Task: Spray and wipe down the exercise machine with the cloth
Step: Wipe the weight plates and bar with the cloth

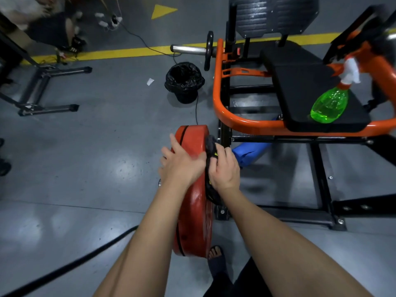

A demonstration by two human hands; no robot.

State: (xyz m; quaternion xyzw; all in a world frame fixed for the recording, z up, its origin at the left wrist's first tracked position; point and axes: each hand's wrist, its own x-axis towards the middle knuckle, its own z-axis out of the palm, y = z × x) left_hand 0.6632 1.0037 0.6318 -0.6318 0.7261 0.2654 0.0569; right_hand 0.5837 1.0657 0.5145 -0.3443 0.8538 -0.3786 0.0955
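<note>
A red weight plate (pixel 194 215) stands on edge on the exercise machine's side, in the lower middle of the head view. My left hand (pixel 182 162) lies on its upper rim with straight fingers spread over the outer face. My right hand (pixel 224 168) grips a dark grey cloth (pixel 211 144) and presses it against the plate's inner side. The machine has an orange frame (pixel 220 99) and a black seat pad (pixel 300 82). A green spray bottle (pixel 329 105) with a white and orange trigger lies on that seat, apart from both hands.
A black-lined bin (pixel 184 81) stands on the grey floor left of the machine. A chrome bar (pixel 188 49) sticks out leftward. A blue object (pixel 250 154) lies under the frame. A black stand (pixel 47 91) sits at left. A hose (pixel 70 264) crosses the lower left. My foot (pixel 216 257) is beside the plate.
</note>
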